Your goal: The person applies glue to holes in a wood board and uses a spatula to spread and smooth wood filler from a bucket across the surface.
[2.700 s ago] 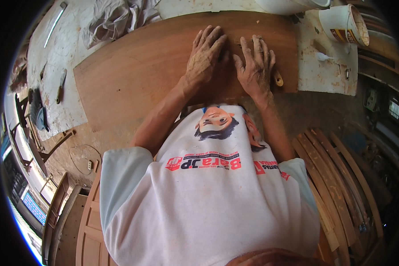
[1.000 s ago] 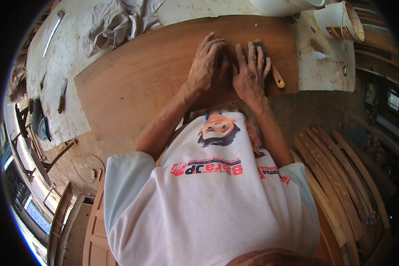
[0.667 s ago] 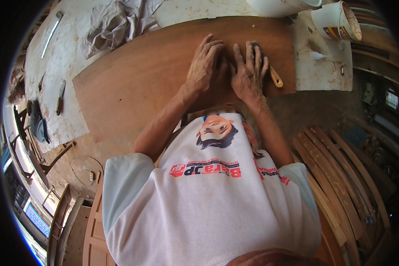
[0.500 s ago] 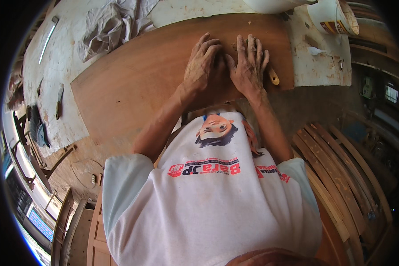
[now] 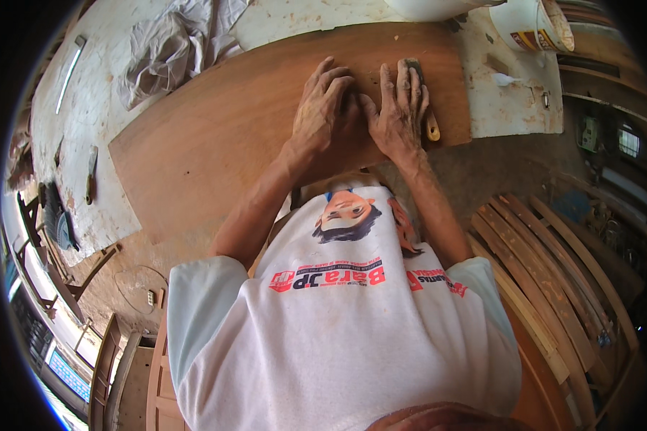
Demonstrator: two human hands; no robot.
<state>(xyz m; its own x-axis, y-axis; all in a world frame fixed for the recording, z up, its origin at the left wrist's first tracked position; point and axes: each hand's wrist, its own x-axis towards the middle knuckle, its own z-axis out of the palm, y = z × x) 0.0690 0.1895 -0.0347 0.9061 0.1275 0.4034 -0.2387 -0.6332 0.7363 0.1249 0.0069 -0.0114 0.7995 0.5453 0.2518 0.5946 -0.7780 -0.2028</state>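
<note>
A wide brown wooden board with a curved far edge lies on the white-topped table. My left hand rests on its right half, fingers a little bent and apart, thumb side hidden. To its right, my right hand lies with its fingers stretched forward over the board, thumb toward the left hand. A tool with a wooden handle lies along that hand's right side. Its dark end shows beyond the fingertips, and the middle is hidden by the fingers, so its kind is unclear.
A crumpled grey cloth lies beyond the board. A white bucket lies at the far right, beside another white container. A knife-like tool is at the table's left. Curved wooden pieces stack at my right.
The view has shifted slightly left. My right hand's fingers have drawn closer together, and the dark end of the tool shows more clearly. Both hands stay on the board.
</note>
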